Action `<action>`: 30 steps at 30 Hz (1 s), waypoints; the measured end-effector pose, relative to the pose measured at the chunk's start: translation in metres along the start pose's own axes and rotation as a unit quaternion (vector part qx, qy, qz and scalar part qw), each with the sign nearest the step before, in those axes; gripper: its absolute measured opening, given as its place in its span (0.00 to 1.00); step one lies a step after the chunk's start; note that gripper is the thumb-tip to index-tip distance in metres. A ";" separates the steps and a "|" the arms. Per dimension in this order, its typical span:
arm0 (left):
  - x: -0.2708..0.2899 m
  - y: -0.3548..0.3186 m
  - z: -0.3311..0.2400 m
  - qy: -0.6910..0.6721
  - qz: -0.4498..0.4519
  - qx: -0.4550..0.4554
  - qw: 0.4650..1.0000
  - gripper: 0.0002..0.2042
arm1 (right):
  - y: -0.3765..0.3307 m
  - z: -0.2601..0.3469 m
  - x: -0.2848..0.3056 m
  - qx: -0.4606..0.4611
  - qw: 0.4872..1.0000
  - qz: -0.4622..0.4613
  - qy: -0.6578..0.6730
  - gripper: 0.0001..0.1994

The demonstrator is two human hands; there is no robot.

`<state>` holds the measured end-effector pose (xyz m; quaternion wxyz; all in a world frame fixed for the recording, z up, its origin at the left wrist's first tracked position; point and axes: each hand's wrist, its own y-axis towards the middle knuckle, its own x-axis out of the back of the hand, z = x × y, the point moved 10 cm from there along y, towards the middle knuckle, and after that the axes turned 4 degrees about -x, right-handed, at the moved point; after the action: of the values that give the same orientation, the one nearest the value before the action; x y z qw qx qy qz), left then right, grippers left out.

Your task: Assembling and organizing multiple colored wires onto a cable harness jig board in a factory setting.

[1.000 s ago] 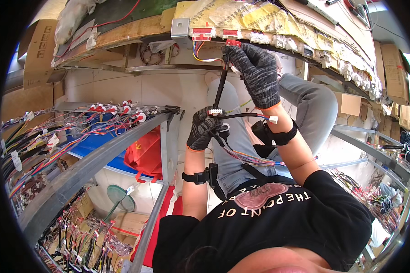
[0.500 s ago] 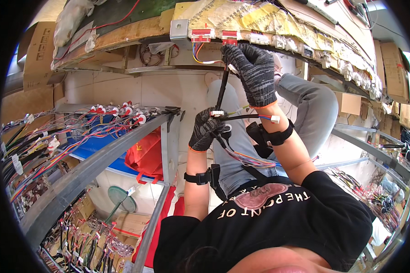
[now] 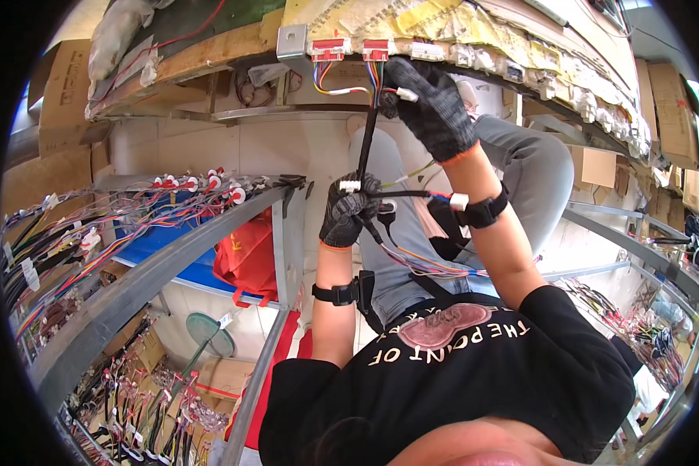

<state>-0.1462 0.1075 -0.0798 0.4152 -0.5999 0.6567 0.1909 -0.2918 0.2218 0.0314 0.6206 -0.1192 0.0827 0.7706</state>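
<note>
The left hand point(image 3: 343, 213) has its fingers curled tight around a black-sleeved harness point(image 3: 367, 144), with a white connector point(image 3: 350, 186) showing at the top of the fist. The right hand point(image 3: 435, 109) has bent fingers close to the harness's upper end, beside a small white plug point(image 3: 406, 95); whether they pinch anything I cannot tell. To handle this well, I would let the left grip carry the weight, keep slack in the coloured wires, and press on connector housings rather than pull by the leads. The harness hangs between the hands below the edge of the desk point(image 3: 217, 58), its upper end pointing up to the right-hand red connector point(image 3: 376, 50) of two there. Its long axis runs nearly straight, leaning slightly toward the lower left, while a side branch point(image 3: 419, 193) points right and loose wires point(image 3: 435, 268) sweep toward the lower right.
</note>
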 end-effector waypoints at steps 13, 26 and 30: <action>-0.024 -0.008 -0.015 0.073 -0.021 -0.036 0.996 0.12 | -0.038 0.008 0.009 -0.002 0.983 -0.172 0.067 0.09; -0.019 0.011 -0.010 0.024 0.003 -0.085 0.996 0.13 | -0.029 0.054 0.036 0.046 0.928 -0.209 -0.306 0.10; -0.022 0.011 -0.009 0.030 0.000 -0.083 0.996 0.13 | -0.027 0.051 0.036 0.059 0.949 -0.184 -0.249 0.11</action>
<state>-0.1606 0.1168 -0.0596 0.3439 -0.6377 0.6507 0.2270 -0.2767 0.2752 0.0709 0.7584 0.1006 -0.0523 0.6418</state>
